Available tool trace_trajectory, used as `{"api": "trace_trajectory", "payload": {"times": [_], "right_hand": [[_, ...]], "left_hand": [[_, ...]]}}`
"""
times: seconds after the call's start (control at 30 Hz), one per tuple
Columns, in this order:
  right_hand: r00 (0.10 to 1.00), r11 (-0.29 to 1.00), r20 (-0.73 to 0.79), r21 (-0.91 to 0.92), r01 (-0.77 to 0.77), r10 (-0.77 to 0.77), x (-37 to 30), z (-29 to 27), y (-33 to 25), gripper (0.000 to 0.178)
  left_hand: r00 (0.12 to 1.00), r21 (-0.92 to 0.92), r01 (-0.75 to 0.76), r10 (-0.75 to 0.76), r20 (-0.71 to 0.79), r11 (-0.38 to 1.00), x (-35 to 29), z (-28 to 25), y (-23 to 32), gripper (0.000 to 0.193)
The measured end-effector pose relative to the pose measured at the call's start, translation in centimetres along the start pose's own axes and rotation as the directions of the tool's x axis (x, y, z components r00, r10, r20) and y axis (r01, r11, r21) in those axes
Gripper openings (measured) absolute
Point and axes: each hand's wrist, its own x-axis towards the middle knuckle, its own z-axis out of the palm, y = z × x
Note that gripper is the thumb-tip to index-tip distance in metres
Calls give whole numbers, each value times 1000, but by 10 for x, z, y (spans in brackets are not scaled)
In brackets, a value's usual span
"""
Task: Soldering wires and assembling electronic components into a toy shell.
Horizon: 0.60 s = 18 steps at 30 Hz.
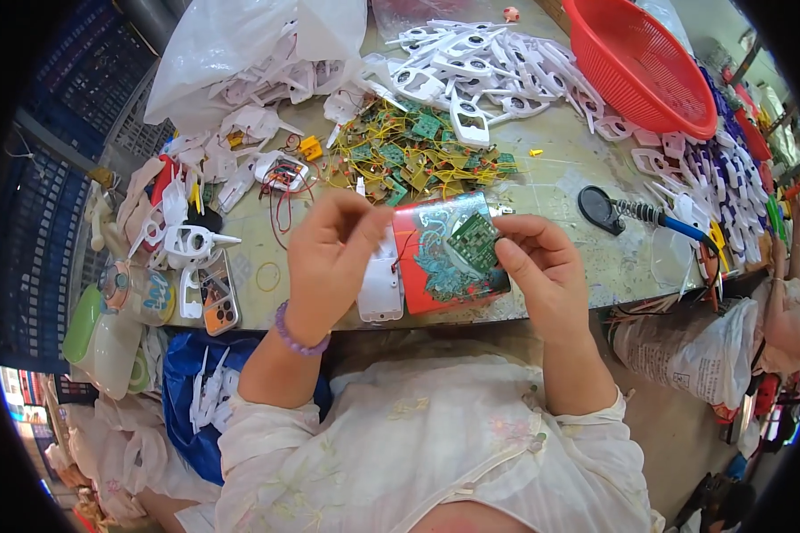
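Note:
My right hand (pixel 542 271) pinches a small green circuit board (pixel 473 242) between thumb and fingertips, its component side turned up. Under the board lies a red box with a teal printed pattern (pixel 453 286), near the table's front edge. My left hand (pixel 333 258), with a purple bead bracelet on its wrist, is beside the box's left edge, thumb and fingers closed together. Whatever those fingers hold, if anything, is too small to make out. Next to the box is a white plastic housing (pixel 380 293), partly hidden by my left hand, with thin red wires by it.
Beyond the box spreads a pile of wired circuit boards (pixel 418 147). White plastic casings (pixel 498 67) are heaped farther back, near a red basket (pixel 640 67). A soldering iron (pixel 676 224) lies by a round black stand (pixel 601 210) at right. A phone (pixel 218 293) lies left.

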Motion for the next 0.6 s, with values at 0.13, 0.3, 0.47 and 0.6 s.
{"api": "trace_trajectory", "payload": {"times": [0.13,0.3,0.47,0.6], "right_hand": [[952,902,-70,-347,258,-299,8,2,-1,29],[462,-90,386,-835,543,-798,35,-17,-14,30],[798,360,164,-827,432,-580,38,-16,1,26],[957,602,146,-751,272,-250,48,-14,13,22]], "left_hand": [[924,-100,285,-245,294,953,-1,3,22,18],[988,640,-83,-20,152,764,6,-11,23,14],[982,550,-169,93,164,818,-10,-3,-7,18],[973,152,213,-224,58,965,-11,4,-19,22]]}}
